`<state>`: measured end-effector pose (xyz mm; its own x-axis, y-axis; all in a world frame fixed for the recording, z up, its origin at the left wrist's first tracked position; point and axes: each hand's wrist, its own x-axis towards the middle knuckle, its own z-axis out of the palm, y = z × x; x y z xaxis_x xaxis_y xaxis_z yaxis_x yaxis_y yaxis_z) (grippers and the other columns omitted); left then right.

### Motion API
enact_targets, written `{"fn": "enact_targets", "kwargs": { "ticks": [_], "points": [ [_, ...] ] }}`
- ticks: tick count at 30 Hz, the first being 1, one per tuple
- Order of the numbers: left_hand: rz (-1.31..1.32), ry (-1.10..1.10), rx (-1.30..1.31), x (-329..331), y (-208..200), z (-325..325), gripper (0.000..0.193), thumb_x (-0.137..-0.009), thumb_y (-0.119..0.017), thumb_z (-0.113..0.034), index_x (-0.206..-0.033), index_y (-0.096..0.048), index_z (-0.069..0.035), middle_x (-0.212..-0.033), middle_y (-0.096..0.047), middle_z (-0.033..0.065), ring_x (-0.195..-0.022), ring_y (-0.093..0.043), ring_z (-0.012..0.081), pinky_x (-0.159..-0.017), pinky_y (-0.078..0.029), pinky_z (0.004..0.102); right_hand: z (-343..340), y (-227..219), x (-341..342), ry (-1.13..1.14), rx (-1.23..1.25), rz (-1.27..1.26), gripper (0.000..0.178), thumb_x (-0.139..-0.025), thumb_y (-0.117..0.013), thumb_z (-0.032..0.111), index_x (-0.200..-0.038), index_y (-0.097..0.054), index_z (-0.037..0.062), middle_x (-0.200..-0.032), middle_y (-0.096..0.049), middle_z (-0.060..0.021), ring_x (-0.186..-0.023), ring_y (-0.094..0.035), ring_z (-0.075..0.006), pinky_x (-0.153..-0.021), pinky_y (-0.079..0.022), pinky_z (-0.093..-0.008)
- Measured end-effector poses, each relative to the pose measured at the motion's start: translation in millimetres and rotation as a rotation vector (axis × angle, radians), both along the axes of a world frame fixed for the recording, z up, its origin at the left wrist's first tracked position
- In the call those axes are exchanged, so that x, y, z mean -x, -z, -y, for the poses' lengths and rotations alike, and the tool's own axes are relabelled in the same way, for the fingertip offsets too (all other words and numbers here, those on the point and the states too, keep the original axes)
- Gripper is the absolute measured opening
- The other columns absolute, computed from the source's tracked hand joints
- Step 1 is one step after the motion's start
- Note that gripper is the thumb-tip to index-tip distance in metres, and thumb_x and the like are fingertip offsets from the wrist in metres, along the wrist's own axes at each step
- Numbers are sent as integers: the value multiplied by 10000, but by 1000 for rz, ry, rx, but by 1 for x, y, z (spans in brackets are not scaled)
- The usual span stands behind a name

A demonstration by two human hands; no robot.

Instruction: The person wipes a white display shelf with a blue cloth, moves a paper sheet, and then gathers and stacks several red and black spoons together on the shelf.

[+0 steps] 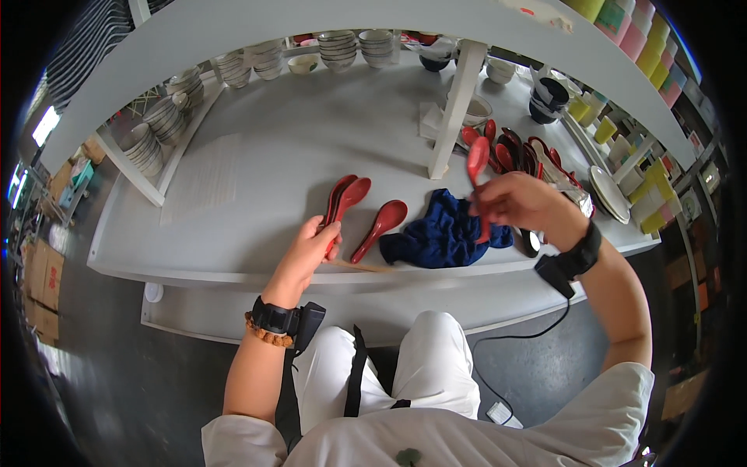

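Observation:
My left hand [309, 247] is closed around the handles of a few red spoons [352, 196], their bowls pointing away from me above the grey table [288, 148]. Just right of it, another red spoon [380, 229] lies on the table, bowl facing up. My right hand [510, 204] pinches a single red spoon [478, 159], held up with its bowl at the far end. Beneath that spoon is a crumpled dark blue cloth [440, 233]. Beyond my right hand lies a pile of red and black spoons [510, 148].
Stacked bowls [337, 51] line the back, with more stacks [142, 148] at the left. A white shelf post [459, 109] rises before the spoon pile. White plates [607, 193] and yellow cups [655, 183] stand at the right. A cable [517, 336] hangs from my right wrist.

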<state>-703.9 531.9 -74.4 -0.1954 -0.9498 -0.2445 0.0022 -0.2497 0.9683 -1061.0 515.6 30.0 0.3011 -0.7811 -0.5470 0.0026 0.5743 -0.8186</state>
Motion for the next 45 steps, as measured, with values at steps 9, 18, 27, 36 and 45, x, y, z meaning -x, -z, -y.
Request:
{"fn": "enact_targets", "kwargs": {
  "ticks": [9,18,27,36,45],
  "points": [
    [-102,-20,129,0,1,-1,171,-980,-501,-194,-1061,-536,-48,-819,-566,12,-630,-506,98,-561,-391,248,35,65,-170,-50,106,-114,153,-856,-594,-2,-1003,-634,-18,-923,-661,-101,-827,-661,-179,-734,-572,-286],
    [-122,-81,34,-1,2,0,368,-985,-501,-225,-1286,-426,-27,-1020,-629,92,-748,-631,170,-667,-497,299,39,79,-212,-1,123,-123,115,-801,-626,-61,-894,-686,-30,-873,-669,-118,-703,-677,-200,-661,-600,-277],
    [-21,-86,61,2,3,1,319,-969,-541,-232,-1202,-483,-21,-906,-618,72,-620,-553,136,-577,-454,272,54,91,-205,-70,162,-184,131,-751,-654,-86,-880,-648,-64,-828,-670,-162,-688,-700,-259,-588,-604,-305],
    [-5,-23,15,-2,6,4,205,-947,-554,-197,-1036,-506,-18,-815,-625,67,-576,-540,126,-537,-429,267,64,68,-202,45,286,-389,174,-801,-664,64,-797,-618,-104,-786,-663,-177,-663,-695,-268,-585,-600,-333],
    [-65,-56,-13,-3,-4,1,237,-954,-550,-210,-1073,-517,-8,-843,-642,82,-610,-578,142,-573,-462,277,93,88,-197,19,291,-104,205,-830,-629,70,-871,-619,-131,-853,-670,-174,-713,-696,-286,-646,-612,-335]
  ]
}}
